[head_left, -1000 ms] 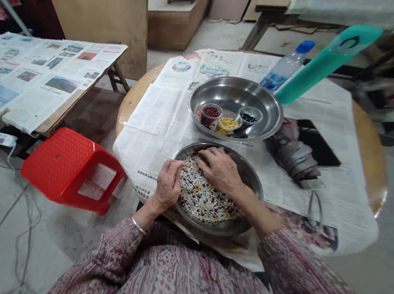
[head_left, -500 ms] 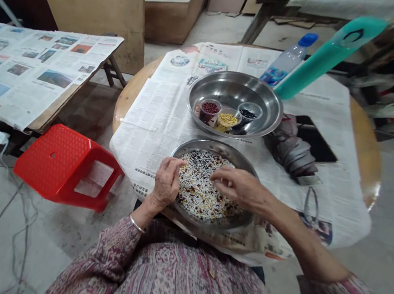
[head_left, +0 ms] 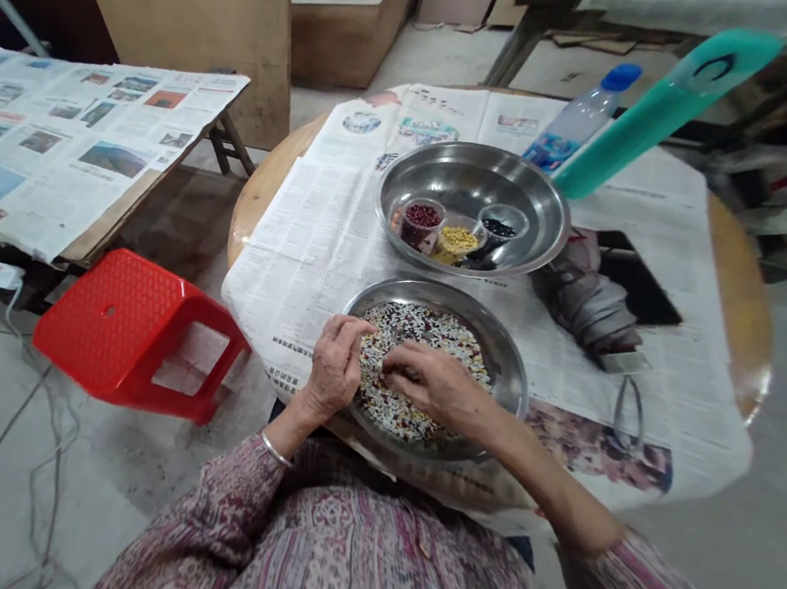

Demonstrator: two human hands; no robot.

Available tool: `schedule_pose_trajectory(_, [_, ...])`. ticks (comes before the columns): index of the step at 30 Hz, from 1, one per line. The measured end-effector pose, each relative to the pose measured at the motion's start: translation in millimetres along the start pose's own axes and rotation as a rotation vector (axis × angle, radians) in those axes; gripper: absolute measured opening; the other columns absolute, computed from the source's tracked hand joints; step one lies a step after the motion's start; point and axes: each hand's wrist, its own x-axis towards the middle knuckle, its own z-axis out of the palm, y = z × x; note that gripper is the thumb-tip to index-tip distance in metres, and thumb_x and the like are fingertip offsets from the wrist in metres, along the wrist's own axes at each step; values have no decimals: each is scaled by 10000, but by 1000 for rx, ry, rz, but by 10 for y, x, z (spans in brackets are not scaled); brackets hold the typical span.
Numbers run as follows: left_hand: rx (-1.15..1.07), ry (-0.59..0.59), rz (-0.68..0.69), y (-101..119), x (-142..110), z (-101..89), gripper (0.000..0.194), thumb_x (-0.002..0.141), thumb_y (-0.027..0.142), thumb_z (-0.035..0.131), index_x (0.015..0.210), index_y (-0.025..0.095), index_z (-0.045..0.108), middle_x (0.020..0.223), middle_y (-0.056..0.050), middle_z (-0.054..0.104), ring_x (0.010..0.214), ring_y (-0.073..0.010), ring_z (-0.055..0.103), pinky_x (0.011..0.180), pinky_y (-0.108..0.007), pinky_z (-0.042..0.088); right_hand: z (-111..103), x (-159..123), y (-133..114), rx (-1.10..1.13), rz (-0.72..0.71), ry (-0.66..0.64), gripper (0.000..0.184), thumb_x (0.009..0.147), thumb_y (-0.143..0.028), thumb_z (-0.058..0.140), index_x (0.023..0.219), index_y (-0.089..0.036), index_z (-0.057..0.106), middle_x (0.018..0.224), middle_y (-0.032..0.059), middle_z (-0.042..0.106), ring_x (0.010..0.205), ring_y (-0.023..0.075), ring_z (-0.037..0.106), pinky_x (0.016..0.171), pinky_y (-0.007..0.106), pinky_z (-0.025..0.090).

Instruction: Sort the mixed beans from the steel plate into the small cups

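Observation:
My left hand point(head_left: 332, 370) rests curled at the near rim of a shallow steel plate point(head_left: 505, 355), its fingertips among a mix of white, dark red and black beans point(head_left: 425, 331). My right hand point(head_left: 434, 388) reaches over the middle of the plate, with its fingers bunched down at the beans. I cannot tell whether either hand pinches any beans. Beyond the plate sits a wide steel basin point(head_left: 479, 178) holding small clear cups of red beans point(head_left: 422, 221), yellow grains point(head_left: 458, 242) and black beans point(head_left: 499, 227).
Newspaper covers the round wooden table point(head_left: 734, 304). On it lie a grey folded cloth point(head_left: 590, 304) and eyeglasses point(head_left: 629, 414). A water bottle point(head_left: 580, 124) and teal tube point(head_left: 670, 110) stand behind. A red plastic stool point(head_left: 135, 330) stands on the floor at left.
My right hand has moved left and lower, from the plate's right side to over its middle. My left hand stays at the rim.

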Motion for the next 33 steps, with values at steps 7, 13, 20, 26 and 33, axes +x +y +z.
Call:
schedule_pose_trajectory(7, [-21,19,10,-12,-5,12,243,1051,139,403,1101,203,632,1023,-63,631,1016,-189,601,924,-362,519,-43,-510,-188,59,0,49,206,994,-256,527,1065,-222,717,1048,94,731,941,216,712,820,351,566])
schedule_pose_trajectory(13, [8,13,14,-11,10,17,243,1051,138,406,1086,206,636,1013,-52,631,1000,-181,598,926,-352,517,75,-431,-218,217,142,-90,256,972,-245,513,961,-230,768,903,52,793,794,198,734,755,340,581])
schedule_pose_trajectory(20, [23,-21,-19,9,10,-1,235,1034,124,428,1059,200,650,1019,-66,647,1015,-196,609,943,-368,513,14,-195,285,69,319,427,297,906,-253,534,1063,-224,784,1106,99,796,1006,262,745,956,448,578])
schedule_pose_trajectory(26, [29,-20,-15,17,21,-6,232,1028,117,431,1043,198,648,1008,-65,650,1019,-198,610,949,-366,507,32,86,325,16,326,456,321,894,-208,509,1064,-194,781,1106,127,777,1029,262,714,977,428,556])
schedule_pose_trajectory(33, [27,0,8,5,16,1,222,1038,129,424,1065,196,633,1014,-63,650,1005,-193,602,928,-354,507,253,268,-208,271,155,265,369,906,-166,453,1078,-180,779,1030,110,785,967,238,724,950,414,555])
